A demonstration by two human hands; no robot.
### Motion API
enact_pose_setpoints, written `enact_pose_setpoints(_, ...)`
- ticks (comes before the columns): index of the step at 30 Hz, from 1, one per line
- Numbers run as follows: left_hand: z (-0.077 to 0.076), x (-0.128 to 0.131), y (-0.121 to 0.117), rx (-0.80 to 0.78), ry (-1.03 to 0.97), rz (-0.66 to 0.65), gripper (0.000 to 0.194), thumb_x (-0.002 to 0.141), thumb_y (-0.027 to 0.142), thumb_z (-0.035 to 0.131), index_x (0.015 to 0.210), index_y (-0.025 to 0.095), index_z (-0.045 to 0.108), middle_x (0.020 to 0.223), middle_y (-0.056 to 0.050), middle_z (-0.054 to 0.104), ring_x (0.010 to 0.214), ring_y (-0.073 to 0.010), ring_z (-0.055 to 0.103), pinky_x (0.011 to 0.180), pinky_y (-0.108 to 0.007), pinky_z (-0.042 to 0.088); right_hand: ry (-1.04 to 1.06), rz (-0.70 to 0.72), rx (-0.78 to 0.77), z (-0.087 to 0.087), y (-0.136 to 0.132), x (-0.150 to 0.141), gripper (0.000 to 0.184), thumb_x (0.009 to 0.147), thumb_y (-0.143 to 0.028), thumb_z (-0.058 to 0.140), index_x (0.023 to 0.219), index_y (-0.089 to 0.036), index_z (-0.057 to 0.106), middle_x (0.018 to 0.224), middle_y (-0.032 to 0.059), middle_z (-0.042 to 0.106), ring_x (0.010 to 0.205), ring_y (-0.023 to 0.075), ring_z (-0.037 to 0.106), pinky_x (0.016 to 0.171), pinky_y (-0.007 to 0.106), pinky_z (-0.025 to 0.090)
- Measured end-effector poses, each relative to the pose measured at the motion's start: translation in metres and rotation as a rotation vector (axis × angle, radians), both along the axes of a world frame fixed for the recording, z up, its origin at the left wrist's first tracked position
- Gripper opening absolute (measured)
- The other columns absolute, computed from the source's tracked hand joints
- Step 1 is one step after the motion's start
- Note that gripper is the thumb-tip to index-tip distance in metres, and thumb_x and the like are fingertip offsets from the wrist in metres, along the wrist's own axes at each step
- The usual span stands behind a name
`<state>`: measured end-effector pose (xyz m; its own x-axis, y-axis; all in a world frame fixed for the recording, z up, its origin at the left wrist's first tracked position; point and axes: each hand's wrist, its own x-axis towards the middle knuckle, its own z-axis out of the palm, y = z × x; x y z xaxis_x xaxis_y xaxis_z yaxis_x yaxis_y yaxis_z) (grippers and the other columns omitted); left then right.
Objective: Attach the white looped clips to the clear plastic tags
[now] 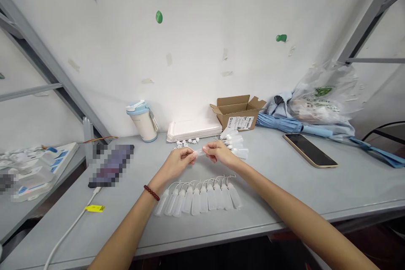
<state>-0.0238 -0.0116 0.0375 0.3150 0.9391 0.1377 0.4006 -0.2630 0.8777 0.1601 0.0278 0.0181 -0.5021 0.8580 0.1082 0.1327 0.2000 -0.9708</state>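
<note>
My left hand (pixel 181 161) and my right hand (pixel 220 153) meet above the middle of the table, fingertips closed in a pinch. Between them they hold a small translucent plastic piece (pixel 199 152), one end in each hand; its exact kind is partly hidden by the fingers. Below my hands lies a row of several translucent squeeze bottles (pixel 195 200) with thin white tubes curving from their tops. Small white caps (pixel 186 141) sit just behind my left hand. More small translucent bottles (pixel 236 139) lie in a pile behind my right hand.
Along the wall stand a cream and blue cup (pixel 144 122), a stack of white trays (pixel 194 129) and an open cardboard box (pixel 238 113). A phone (pixel 310 150) and blue umbrella (pixel 280 122) lie right. Left is a blurred device (pixel 112 165) with a white cable (pixel 74 225).
</note>
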Motion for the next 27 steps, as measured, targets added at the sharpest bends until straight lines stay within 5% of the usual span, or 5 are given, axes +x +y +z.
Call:
enact_pose_setpoints(6,-0.007,-0.026,0.015,-0.046,0.118,0.091,0.029,0.075,0.041,0.053,0.073,0.014,0.063,0.069,-0.004,0.065,0.066,-0.0179,0.061,0.062,-0.027,0.047,-0.127,-0.243,0.242,0.015,0.010,0.022,0.026,0.080,-0.039,0.047,0.073,-0.016,0.057,0.057,-0.0011,0.053,0.049,0.0118,0.046,0.053,0.025,0.037)
enact_pose_setpoints(11,-0.019,-0.047,0.029,0.171,0.411,0.380,0.021,0.074,0.029,0.048,0.070,0.016,0.064,0.071,-0.005,0.068,0.072,-0.0219,0.062,0.071,-0.031,0.046,-0.381,-0.530,0.468,0.021,0.033,0.061,0.026,0.081,-0.028,0.045,0.093,-0.015,0.064,0.072,0.0050,0.065,0.068,0.0182,0.056,0.069,0.030,0.040)
enact_pose_setpoints(14,-0.028,-0.052,0.034,0.286,0.539,0.427,0.023,0.076,0.023,0.045,0.084,0.016,0.066,0.086,-0.008,0.069,0.080,-0.0232,0.062,0.077,-0.034,0.046,-0.451,-0.639,0.493,0.018,0.045,0.081,0.026,0.078,-0.024,0.046,0.094,-0.016,0.066,0.082,0.0068,0.068,0.074,0.0203,0.058,0.073,0.032,0.041)
enact_pose_setpoints(18,-0.038,-0.054,0.040,0.408,0.601,0.341,0.029,0.076,0.018,0.045,0.098,0.016,0.064,0.104,-0.010,0.065,0.094,-0.0243,0.059,0.087,-0.036,0.044,-0.515,-0.666,0.452,0.014,0.054,0.095,0.028,0.077,-0.023,0.048,0.097,-0.014,0.066,0.086,0.0081,0.068,0.076,0.0208,0.058,0.074,0.032,0.042)
enact_pose_setpoints(27,-0.041,-0.057,0.044,0.325,0.696,0.302,0.028,0.077,0.016,0.044,0.093,0.013,0.066,0.094,-0.012,0.067,0.086,-0.0239,0.061,0.082,-0.034,0.046,-0.438,-0.558,0.398,0.015,0.058,0.106,0.025,0.072,-0.025,0.053,0.090,-0.015,0.067,0.093,0.0068,0.068,0.082,0.0206,0.058,0.079,0.033,0.043)
